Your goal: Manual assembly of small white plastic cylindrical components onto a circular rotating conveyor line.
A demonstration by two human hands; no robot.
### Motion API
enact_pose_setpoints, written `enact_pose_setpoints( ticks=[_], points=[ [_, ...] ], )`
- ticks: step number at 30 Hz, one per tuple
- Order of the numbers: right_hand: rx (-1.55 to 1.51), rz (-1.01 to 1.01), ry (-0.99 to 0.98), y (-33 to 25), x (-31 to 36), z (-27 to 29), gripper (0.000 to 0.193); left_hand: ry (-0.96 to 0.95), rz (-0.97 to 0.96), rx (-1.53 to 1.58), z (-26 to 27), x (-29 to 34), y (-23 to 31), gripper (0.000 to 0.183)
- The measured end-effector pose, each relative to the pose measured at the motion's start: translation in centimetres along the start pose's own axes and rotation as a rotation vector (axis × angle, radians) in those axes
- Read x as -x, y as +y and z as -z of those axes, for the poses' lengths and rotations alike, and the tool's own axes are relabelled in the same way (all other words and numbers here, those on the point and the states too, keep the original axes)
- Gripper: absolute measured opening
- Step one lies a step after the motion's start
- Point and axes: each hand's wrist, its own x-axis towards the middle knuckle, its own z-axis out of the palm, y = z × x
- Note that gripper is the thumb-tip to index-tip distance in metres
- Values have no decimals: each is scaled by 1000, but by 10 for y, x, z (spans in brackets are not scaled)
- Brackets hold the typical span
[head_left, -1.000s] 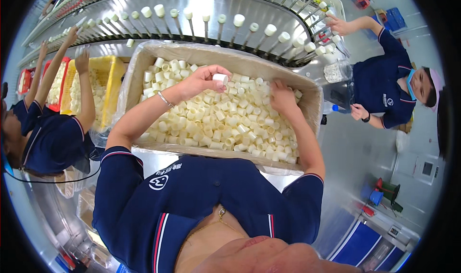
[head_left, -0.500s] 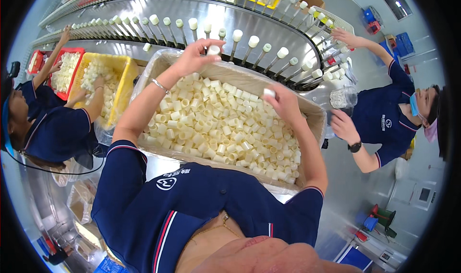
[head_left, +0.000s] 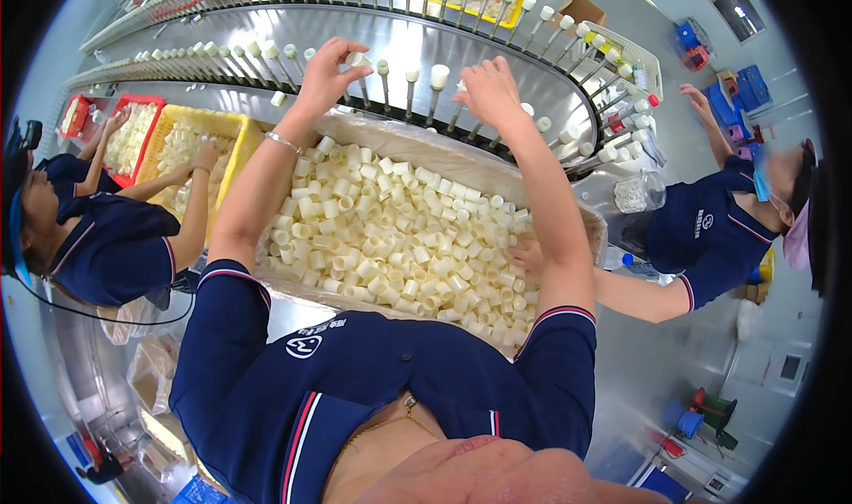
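My left hand [head_left: 327, 80] pinches a cream-white plastic cap [head_left: 358, 59] at the top of one of the metal rods standing along the curved track. My right hand [head_left: 491, 93] is closed at another rod to the right; a small white cap [head_left: 461, 86] shows at its fingertips, mostly hidden by them. Between my hands, several rods carry caps, one a larger white cap [head_left: 439, 76]. Below my forearms lies a large lined box [head_left: 426, 149] holding a heap of loose short hollow caps [head_left: 399, 229].
A co-worker's hand [head_left: 527, 257] reaches into the box's right side, under my right forearm. At left, another person works over a yellow basket [head_left: 238, 136], beside a red tray [head_left: 142, 94]. A clear jar [head_left: 641, 192] stands at right. Capped rods line the track [head_left: 293, 20].
Both my hands have moved to the rods with their caps, the right one up from over the box. The right co-worker's lower hand has gone into the box. Capped rods have shifted along the track.
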Motion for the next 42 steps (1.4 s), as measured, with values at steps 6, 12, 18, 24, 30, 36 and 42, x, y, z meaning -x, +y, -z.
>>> enact_pose_setpoints(
  ticks=[6, 12, 18, 24, 30, 36, 42],
  points=[
    [21, -162, -295, 14, 17, 8, 35, -90, -154, -151, -27, -28, -1, 33],
    [140, -14, 336, 7, 55, 22, 40, -420, -112, -319, -82, -53, 27, 31],
    [-317, 129, 196, -49, 147, 21, 17, -227, -658, -378, -104, -16, 51, 35],
    [-244, -125, -326, -68, 216, -71, 19, -610, -1059, -205, -140, 108, 45, 24],
    [-13, -127, -857, -102, 181, -92, 25, -811, -716, -553, -184, 146, 3, 20],
    [-214, -388, -667, -100, 184, -65, 25, -950, -543, -571, -181, 138, 13, 35],
    [-758, -339, 8, -79, 127, 21, 26, -834, -91, 195, -99, 100, 48, 43]
  ],
)
